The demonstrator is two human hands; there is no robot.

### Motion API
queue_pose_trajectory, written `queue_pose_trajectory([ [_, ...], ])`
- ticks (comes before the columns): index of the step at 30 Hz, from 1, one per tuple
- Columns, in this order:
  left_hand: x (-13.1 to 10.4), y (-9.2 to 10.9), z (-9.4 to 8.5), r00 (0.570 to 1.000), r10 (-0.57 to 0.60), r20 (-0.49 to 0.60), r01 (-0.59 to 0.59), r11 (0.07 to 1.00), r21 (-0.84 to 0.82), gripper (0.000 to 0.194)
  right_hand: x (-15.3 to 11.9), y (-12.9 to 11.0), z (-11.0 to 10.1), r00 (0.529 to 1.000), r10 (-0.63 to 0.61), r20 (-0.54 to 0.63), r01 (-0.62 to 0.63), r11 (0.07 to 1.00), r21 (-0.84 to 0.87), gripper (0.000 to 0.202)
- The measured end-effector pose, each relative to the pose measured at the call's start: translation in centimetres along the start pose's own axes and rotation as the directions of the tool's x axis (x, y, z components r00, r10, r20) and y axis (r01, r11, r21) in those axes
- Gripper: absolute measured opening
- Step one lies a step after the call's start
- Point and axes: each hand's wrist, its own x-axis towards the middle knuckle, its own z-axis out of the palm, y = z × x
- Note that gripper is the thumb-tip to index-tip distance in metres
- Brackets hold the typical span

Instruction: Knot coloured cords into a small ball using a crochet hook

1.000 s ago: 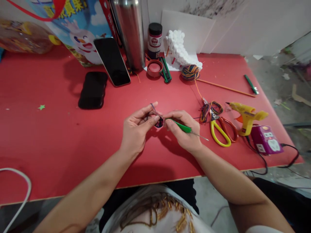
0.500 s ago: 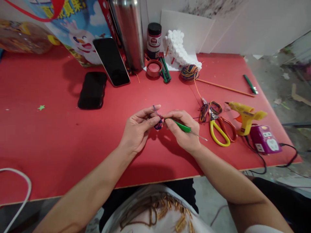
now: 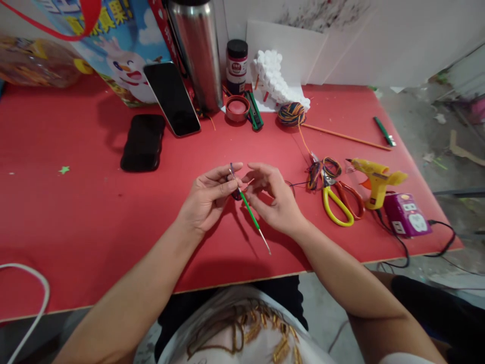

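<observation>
My left hand (image 3: 206, 197) pinches a small dark multicoloured piece of crochet (image 3: 236, 195) between thumb and fingers, a loop of yarn standing up at its index finger. A crochet hook (image 3: 250, 210) with a green grip slants down from the left fingertips, its lower metal end free over the table. Just right of it, my right hand (image 3: 275, 197) is off the hook, its fingers curved and apart beside a pinkish strand. Whether its fingertips touch that strand is hard to see. Dark yarn runs from a loose multicoloured bundle (image 3: 313, 175) toward my right hand.
Yellow-and-red-handled scissors (image 3: 339, 207) lie under the bundle, near a yellow glue gun (image 3: 377, 179) and purple power box (image 3: 407, 215). Behind are a yarn ball (image 3: 291, 115), a thin stick (image 3: 346, 135), a green cutter (image 3: 254, 112), a steel bottle (image 3: 200, 55) and a phone (image 3: 172, 98).
My right hand has let go of the crochet hook and opened its fingers. The hook has swung to point more steeply downward, staying at the left fingertips. The view has shifted slightly.
</observation>
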Motion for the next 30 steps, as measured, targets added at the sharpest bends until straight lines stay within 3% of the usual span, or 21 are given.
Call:
queue_pose_trajectory([
  [4, -0.8, 0.9, 0.3, 0.991, 0.005, 0.137, 0.001, 0.999, -0.043, 0.039, 0.1, 0.3, 0.7, 0.996, 0.077, -0.044, -0.072, 0.991, 0.114, 0.050],
  [6, -1.4, 1.4, 0.6, 0.982, 0.005, 0.187, 0.008, 0.997, -0.071, 0.037, 0.1, 0.2, 1.3, 0.994, 0.090, 0.060, -0.102, 0.963, 0.249, 0.068],
  [8, -1.9, 1.8, 0.8, 0.982, 0.005, 0.191, 0.011, 0.996, -0.083, 0.036, 0.2, 0.0, 1.7, 0.967, 0.158, 0.202, -0.227, 0.896, 0.382, 0.076],
  [11, -2.6, 2.6, 0.9, 0.985, 0.010, 0.172, 0.007, 0.995, -0.097, 0.035, 0.6, -0.5, 1.0, 0.923, 0.260, 0.284, -0.355, 0.862, 0.362, 0.033],
  [13, -2.9, 2.9, 0.7, 0.987, -0.001, 0.161, 0.014, 0.997, -0.078, 0.031, 0.9, -0.7, -0.5, 0.937, 0.284, 0.202, -0.336, 0.892, 0.301, 0.025],
  [16, -3.2, 2.7, -0.3, 0.990, -0.065, 0.125, 0.066, 0.998, 0.000, 0.026, 1.4, -0.7, -2.7, 0.974, 0.224, 0.035, -0.227, 0.969, 0.099, 0.022],
  [18, -3.1, 2.2, -1.2, 0.994, -0.097, 0.057, 0.096, 0.995, 0.011, 0.024, 1.6, -0.5, -3.3, 0.978, 0.192, -0.082, -0.193, 0.981, -0.002, 0.022],
  [20, -2.9, 1.5, -1.9, 0.992, -0.127, 0.026, 0.128, 0.992, -0.018, 0.027, 1.5, -0.4, -2.9, 0.975, 0.196, -0.105, -0.197, 0.980, 0.004, 0.021],
  [22, -2.7, 0.8, -2.2, 0.992, -0.129, 0.009, 0.129, 0.991, -0.029, 0.029, 1.1, -0.4, -1.7, 0.971, 0.240, 0.017, -0.240, 0.965, 0.107, 0.018],
  [26, -2.3, 0.4, -2.0, 0.997, -0.066, -0.027, 0.065, 0.997, -0.033, 0.030, 0.2, -0.7, 1.2, 0.876, 0.367, 0.312, -0.447, 0.862, 0.239, 0.033],
  [28, -2.2, 0.4, -1.8, 0.999, -0.035, -0.022, 0.034, 0.998, -0.048, 0.028, -0.1, -0.6, 2.3, 0.819, 0.420, 0.392, -0.551, 0.767, 0.330, 0.044],
  [30, -2.3, 0.4, -1.6, 0.999, -0.040, -0.014, 0.039, 0.998, -0.058, 0.027, -0.2, -0.3, 3.0, 0.831, 0.397, 0.390, -0.540, 0.743, 0.395, 0.044],
])
